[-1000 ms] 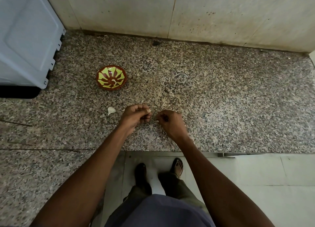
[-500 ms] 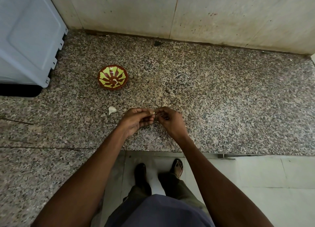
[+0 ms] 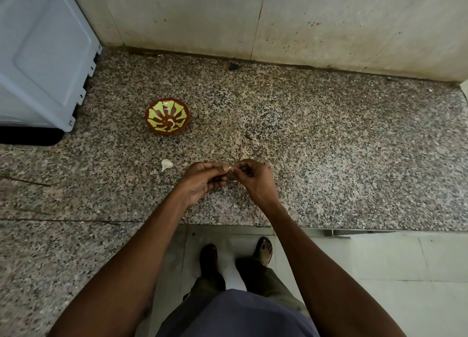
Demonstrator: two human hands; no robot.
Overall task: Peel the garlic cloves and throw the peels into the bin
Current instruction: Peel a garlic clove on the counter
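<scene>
Granite counter (image 3: 329, 146), near edge: garlic clove (image 3: 230, 168) pinched between left hand (image 3: 202, 182) and right hand (image 3: 255, 179), fingers curled; spare clove (image 3: 166, 164) left, patterned bowl (image 3: 167, 116) beyond; best peeled with small nail lifts, skin kept pinched for the bin.

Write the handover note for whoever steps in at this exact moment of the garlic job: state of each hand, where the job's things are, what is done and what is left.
Left hand: fingers curled, pinching a garlic clove at its tips.
Right hand: fingertips pinching the same clove from the other side, apparently picking at its skin.
A second clove, unpeeled by the look of it, lies on the granite counter left of the hands.
The patterned bowl stands farther back; one pale piece lies in it, likely a peeled clove.
Left: finish this clove, peel the loose one, bin the peels. No bin is in view.
</scene>
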